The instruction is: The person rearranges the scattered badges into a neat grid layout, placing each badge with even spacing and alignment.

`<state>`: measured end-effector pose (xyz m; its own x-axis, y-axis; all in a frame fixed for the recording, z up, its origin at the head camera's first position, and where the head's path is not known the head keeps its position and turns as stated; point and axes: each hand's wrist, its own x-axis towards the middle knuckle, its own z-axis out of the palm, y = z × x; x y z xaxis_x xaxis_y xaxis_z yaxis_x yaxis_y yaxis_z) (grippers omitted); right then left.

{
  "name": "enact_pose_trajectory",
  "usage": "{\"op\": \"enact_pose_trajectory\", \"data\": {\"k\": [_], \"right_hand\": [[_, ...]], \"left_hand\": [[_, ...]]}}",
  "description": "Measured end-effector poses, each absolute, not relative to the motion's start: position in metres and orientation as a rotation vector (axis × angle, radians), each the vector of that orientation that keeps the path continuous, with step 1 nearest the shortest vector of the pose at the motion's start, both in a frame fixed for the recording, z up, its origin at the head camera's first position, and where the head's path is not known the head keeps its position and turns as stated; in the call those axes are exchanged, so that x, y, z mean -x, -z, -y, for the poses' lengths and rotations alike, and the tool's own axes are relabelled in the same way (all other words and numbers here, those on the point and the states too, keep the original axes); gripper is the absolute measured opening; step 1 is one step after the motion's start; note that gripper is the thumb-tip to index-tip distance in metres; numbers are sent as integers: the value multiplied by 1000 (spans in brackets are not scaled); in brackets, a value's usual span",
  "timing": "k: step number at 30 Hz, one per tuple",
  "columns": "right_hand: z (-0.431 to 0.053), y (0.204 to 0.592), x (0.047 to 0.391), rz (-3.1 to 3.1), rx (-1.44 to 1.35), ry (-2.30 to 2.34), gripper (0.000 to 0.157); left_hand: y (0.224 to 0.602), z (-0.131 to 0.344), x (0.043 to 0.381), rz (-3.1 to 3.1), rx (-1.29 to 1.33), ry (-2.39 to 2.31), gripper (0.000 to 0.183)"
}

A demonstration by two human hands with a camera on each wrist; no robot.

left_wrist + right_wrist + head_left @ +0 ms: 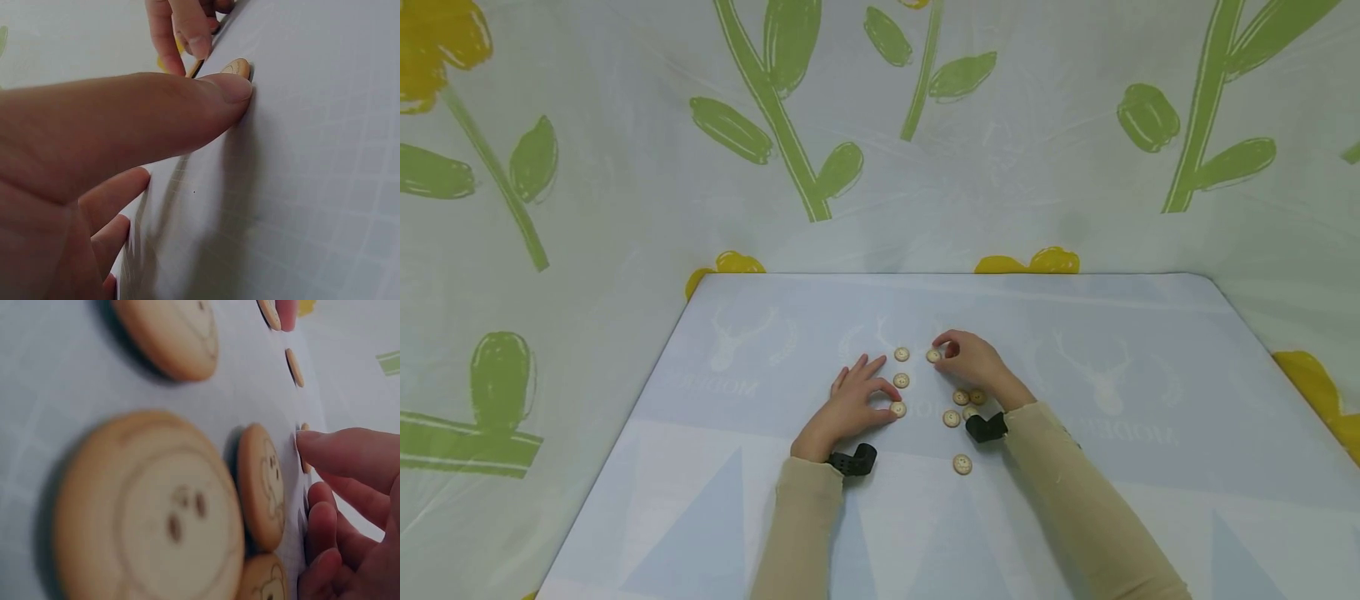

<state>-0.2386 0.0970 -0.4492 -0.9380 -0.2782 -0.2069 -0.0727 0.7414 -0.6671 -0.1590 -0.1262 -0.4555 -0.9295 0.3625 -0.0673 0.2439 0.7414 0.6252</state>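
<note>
Several round, light-brown wooden discs, engraved with small animal faces, lie on the table. My left hand (847, 406) pinches one disc (898, 409) between thumb and index finger at the table surface, its other fingers spread. Above that disc in the head view, two more discs, an upper disc (902, 354) and a lower disc (901, 381), make a column with it. To their right, my right hand (973, 360) holds another disc (933, 356) by its edges with thumb and fingers. In the left wrist view, the thumb (187, 112) partly covers the disc (238, 66).
By the right wrist lies a loose cluster of discs, including a near disc (951, 418) and a far disc (961, 397). A single disc (962, 464) lies closer to the body. The table (700, 392) meets a flower-printed cloth (1000, 208) behind it.
</note>
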Motion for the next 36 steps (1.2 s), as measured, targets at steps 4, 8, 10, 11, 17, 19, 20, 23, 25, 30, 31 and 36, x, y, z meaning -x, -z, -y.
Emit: {"op": "enact_pose_trajectory", "data": {"k": [4, 8, 10, 11, 17, 19, 20, 23, 25, 30, 31, 36], "right_hand": [[-102, 449, 238, -2588, 236, 1076, 32], [-105, 446, 234, -2554, 188, 1138, 30], [-107, 446, 233, -2550, 163, 1157, 29], [-107, 445, 233, -2545, 153, 1166, 29], [-114, 447, 229, -2552, 127, 1181, 28], [-117, 447, 228, -2571, 159, 1176, 27], [-118, 447, 226, -2585, 174, 1173, 26], [-122, 447, 223, -2618, 221, 1154, 24], [-124, 446, 220, -2633, 248, 1132, 23], [-128, 444, 212, -2634, 290, 1079, 22], [-129, 443, 211, -2632, 292, 1071, 22], [-133, 441, 202, -2623, 278, 1048, 22]], "left_hand": [[455, 126, 159, -2758, -484, -943, 13], [454, 126, 159, -2764, -487, -941, 13], [454, 126, 159, -2761, -493, -952, 13], [454, 126, 158, -2757, -494, -956, 13], [454, 126, 158, -2744, -496, -968, 12], [454, 126, 158, -2744, -495, -972, 13], [454, 126, 158, -2743, -495, -973, 13], [454, 126, 158, -2740, -496, -980, 13], [454, 126, 158, -2738, -498, -986, 13], [454, 127, 158, -2746, -509, -985, 14], [454, 127, 158, -2747, -510, -981, 14], [454, 127, 158, -2749, -519, -980, 14]]}}
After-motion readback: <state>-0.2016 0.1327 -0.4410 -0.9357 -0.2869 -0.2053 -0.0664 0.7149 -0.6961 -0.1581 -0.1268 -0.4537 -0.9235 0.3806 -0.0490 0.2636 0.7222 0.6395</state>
